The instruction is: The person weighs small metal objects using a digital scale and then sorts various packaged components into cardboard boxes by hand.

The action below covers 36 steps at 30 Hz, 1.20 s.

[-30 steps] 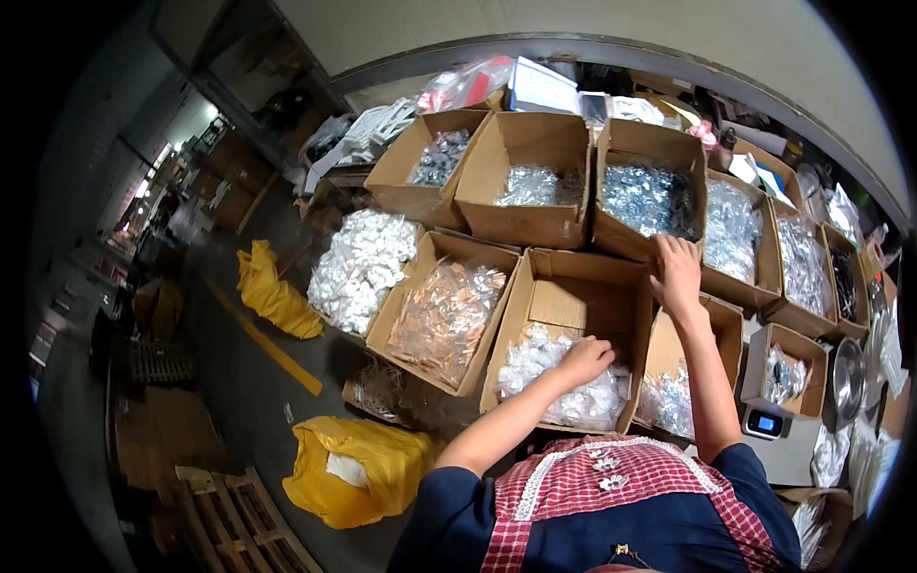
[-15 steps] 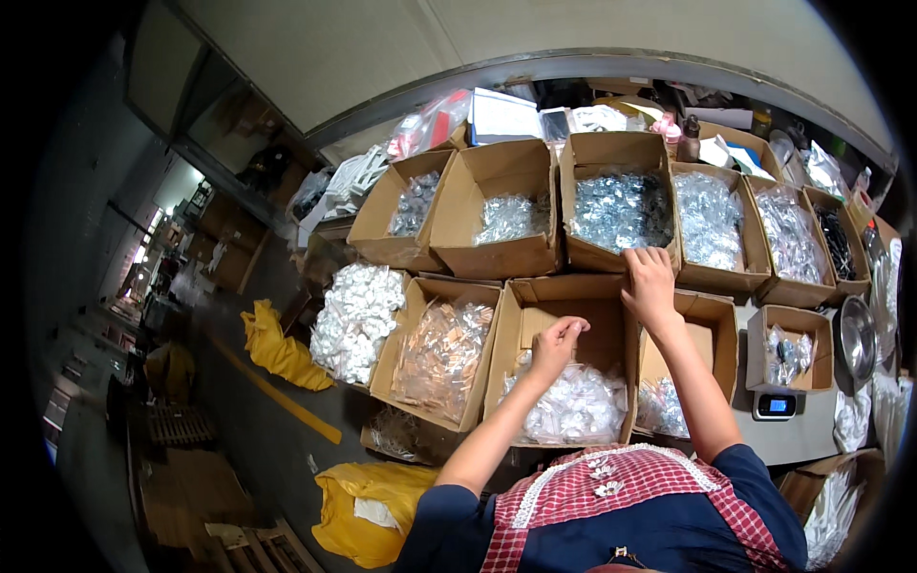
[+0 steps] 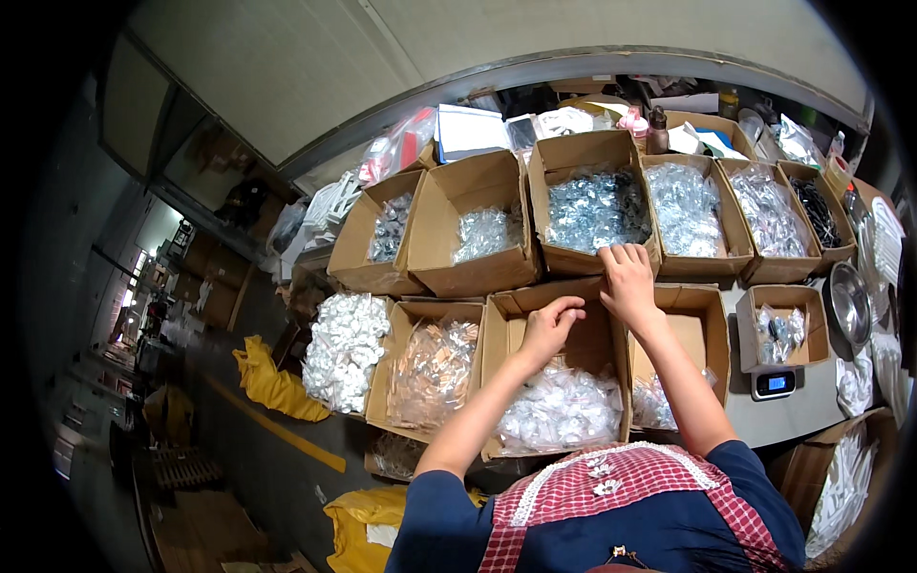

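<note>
White packets (image 3: 564,413) lie in the middle near box (image 3: 594,346). The left hand (image 3: 552,329) is above, the right hand (image 3: 629,286) by its far-right corner; fingers are curled, holding cannot be told. Light pinching seems best.

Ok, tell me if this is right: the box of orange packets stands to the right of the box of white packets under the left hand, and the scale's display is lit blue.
Wrong side: the head view shows the box of orange packets standing to the left of the box of white packets under the left hand. The scale's display is lit blue.
</note>
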Each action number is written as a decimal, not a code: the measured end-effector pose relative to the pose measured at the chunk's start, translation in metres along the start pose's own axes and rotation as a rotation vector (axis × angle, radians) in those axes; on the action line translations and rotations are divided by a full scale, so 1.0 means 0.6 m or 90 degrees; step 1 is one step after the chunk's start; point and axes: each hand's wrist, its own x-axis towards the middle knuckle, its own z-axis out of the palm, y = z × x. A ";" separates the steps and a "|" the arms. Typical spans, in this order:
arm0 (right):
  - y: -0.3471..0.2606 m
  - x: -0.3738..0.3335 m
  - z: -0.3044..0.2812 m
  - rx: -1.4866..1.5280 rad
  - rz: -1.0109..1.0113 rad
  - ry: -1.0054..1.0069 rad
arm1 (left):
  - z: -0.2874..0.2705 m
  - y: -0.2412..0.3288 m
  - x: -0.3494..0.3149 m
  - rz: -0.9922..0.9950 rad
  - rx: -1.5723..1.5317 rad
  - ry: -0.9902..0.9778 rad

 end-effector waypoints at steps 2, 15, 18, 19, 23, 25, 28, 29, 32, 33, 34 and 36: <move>-0.003 0.000 0.000 -0.007 0.000 0.000 | 0.003 -0.006 -0.006 0.010 0.038 -0.031; -0.012 -0.004 -0.003 -0.047 0.000 -0.025 | 0.047 -0.172 -0.011 0.005 -0.076 -0.026; -0.010 -0.004 -0.008 -0.046 0.000 -0.032 | 0.056 -0.167 -0.029 0.002 -0.071 -0.043; -0.005 -0.006 -0.007 -0.051 -0.001 -0.033 | 0.056 -0.160 -0.031 0.006 -0.027 -0.059; -0.008 -0.004 -0.006 -0.049 0.004 -0.044 | 0.052 -0.167 -0.043 -0.017 -0.034 -0.064; -0.010 -0.005 -0.007 -0.043 0.010 -0.054 | 0.052 -0.168 -0.046 -0.038 -0.043 -0.059; -0.013 -0.003 -0.007 -0.034 0.006 -0.049 | 0.056 -0.198 -0.044 -0.033 -0.115 -0.041; -0.013 -0.003 -0.007 -0.031 0.011 -0.053 | 0.059 -0.201 -0.041 -0.035 -0.115 -0.041; -0.017 -0.002 -0.011 -0.028 0.011 -0.049 | 0.062 -0.199 -0.038 -0.028 -0.107 -0.042; -0.016 -0.003 -0.010 -0.031 0.011 -0.049 | 0.058 -0.191 -0.037 -0.054 -0.097 -0.088; -0.015 -0.003 -0.009 -0.033 0.012 -0.048 | 0.056 -0.182 -0.036 -0.056 -0.101 -0.089; -0.014 -0.001 -0.008 -0.038 0.011 -0.045 | 0.051 -0.164 -0.033 -0.059 -0.108 -0.097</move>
